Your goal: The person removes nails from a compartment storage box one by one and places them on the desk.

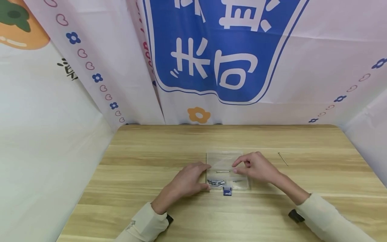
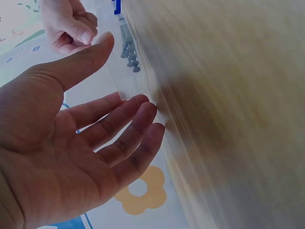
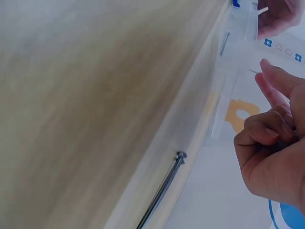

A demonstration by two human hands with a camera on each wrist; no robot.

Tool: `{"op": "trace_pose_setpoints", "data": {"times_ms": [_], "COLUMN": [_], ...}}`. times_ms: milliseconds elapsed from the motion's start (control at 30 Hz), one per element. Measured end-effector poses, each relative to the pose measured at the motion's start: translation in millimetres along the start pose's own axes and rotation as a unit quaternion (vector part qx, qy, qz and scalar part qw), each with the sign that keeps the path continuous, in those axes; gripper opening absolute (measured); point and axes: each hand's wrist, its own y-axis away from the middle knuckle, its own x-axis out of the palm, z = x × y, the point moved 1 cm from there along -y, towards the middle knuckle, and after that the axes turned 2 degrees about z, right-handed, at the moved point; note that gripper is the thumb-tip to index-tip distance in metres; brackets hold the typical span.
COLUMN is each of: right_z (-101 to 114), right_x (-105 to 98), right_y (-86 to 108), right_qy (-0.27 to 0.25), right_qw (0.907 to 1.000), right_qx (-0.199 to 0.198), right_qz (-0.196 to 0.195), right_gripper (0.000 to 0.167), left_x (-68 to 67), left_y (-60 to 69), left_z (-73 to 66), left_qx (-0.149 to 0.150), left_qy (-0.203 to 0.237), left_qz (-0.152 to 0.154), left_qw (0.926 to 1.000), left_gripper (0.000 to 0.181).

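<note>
Resting at the left side of the clear box, left hand: fingers loosely spread, thumb well apart from them, tips at the box edge, nothing gripped. Looks like bracing only. Box sits open on the worktop, clear lid laid back on the far side. Front left compartment: nail pile, several lying roughly lengthwise, a bit crossed. Blue latch at the near edge, not closed. Over the box, level nail, its right end just beside the right hand's tips. Front right compartment: one thin piece, too small to name surely. Right hand above the box's right side: thumb and index slightly parted, other fingers curled; cannot tell whether the tips pinch the level nail or it's free. Far right, loose nail flat on the worktop, well apart from the box, untouched. Progress, judging by layout: most nails boxed; level nail not yet down in a compartment, loose nail left outside, lid not shut.
</note>
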Motion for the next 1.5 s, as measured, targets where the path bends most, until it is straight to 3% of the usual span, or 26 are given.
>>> {"op": "trace_pose_setpoints", "data": {"times_ms": [900,1500], "right_z": [6,9], "right_x": [16,20], "right_y": [-8.4,-17.5], "right_qy": [0.092,0.074], "right_qw": [0.9941,0.9946], "right_qx": [-0.050,-0.058], "right_qz": [0.031,0.044], "right_gripper": [0.012,0.013], "left_x": [0.8,2.4], "left_y": [-1.3,-2.2], "left_z": [-0.9,0.8], "left_qx": [0.000,0.001], "left_qy": [-0.005,-0.004], "left_qz": [0.000,0.002], "left_qw": [1.0000,1.0000], "left_gripper": [0.069,0.069]}}
